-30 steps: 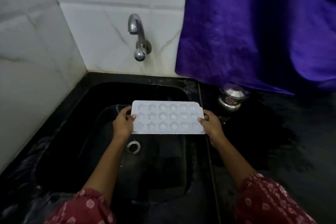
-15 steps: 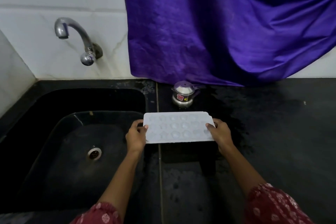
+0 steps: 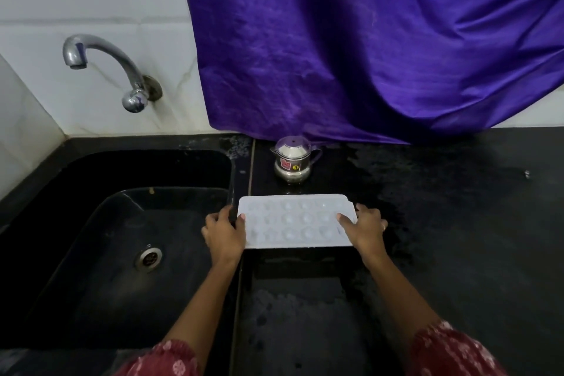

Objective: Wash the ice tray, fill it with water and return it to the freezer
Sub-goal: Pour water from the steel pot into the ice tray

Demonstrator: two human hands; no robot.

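Observation:
A white ice tray [image 3: 293, 220] with several shaped cells is held level just above the black counter, right of the sink. My left hand [image 3: 225, 232] grips its left end, thumb on top. At the other end, my right hand [image 3: 364, 227] holds the tray with its thumb lying over the cells. The black sink [image 3: 76, 241] lies to the left, its round drain [image 3: 148, 258] in the floor. A chrome tap [image 3: 122, 70] juts from the white tiled wall above the sink; no water runs from it.
A small steel lidded pot [image 3: 292, 160] stands on the counter just behind the tray. A purple cloth [image 3: 366, 40] hangs over the wall behind it. The black counter [image 3: 457, 223] stretches to the right and looks wet near the tray.
Both hands carried the tray from above the sink to the right, over the counter. The view swung right with it, and the tray now sits lower in front of the steel pot.

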